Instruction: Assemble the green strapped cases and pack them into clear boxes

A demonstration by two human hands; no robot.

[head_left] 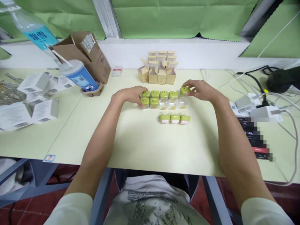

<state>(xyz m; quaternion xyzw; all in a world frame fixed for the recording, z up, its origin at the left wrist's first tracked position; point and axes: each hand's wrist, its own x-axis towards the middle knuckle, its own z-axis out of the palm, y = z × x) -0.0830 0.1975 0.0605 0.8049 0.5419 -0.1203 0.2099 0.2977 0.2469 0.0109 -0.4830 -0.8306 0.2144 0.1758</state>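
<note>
Small clear cases with green lids and yellow loops stand in two rows on the table. At the left end, my left hand (pixel 134 94) has its fingers and thumb around the end cases, such as the front green-lidded case (pixel 145 101). My right hand (pixel 200 89) pinches a green-lidded case (pixel 185 91) at the right end of the back row. In the front row, several clear cases lack lids, among them an open clear case (pixel 172 104). Nearer me lie three green lids (pixel 174 117) with pale pink or white pieces attached.
Behind the rows stand several small open kraft boxes (pixel 162 76). To the left are a blue cup (pixel 79 76), a brown carton (pixel 93 59), a bottle (pixel 37 31) and white boxes (pixel 44 111). On the right lie a phone (pixel 254 137), chargers (pixel 267 113) and cables.
</note>
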